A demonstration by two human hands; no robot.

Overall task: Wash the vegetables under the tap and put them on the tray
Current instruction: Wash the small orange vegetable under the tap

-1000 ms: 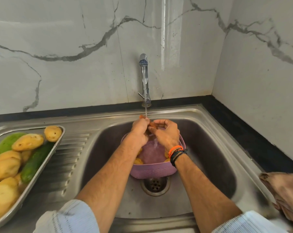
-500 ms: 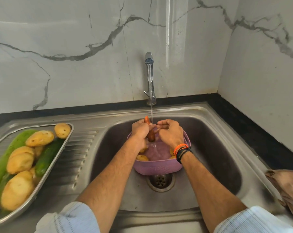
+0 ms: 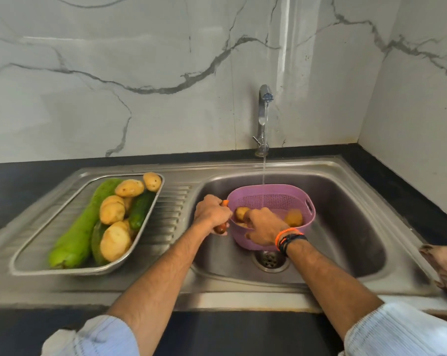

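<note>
- Lying on the draining board left of the sink (image 3: 351, 191), a steel tray (image 3: 19, 263) is seen, loaded with a long green gourd (image 3: 83, 227), a cucumber (image 3: 140, 210) and several potatoes (image 3: 114, 242).
- Just left of the sink's purple basket (image 3: 273, 199), the left hand (image 3: 212, 214) is curled round a carrot (image 3: 221, 228), whose orange tip shows above the fist and darker end below it.
- Inside the sink, over the drain, the basket is set; a thin stream from the tap (image 3: 264, 114) behind the sink falls at its back rim.
- The right hand (image 3: 263, 227) is reached into the basket among the potatoes left there; whether one is gripped cannot be told.
- At the sink's right edge, a brown cloth (image 3: 446, 268) is laid on the surface.
</note>
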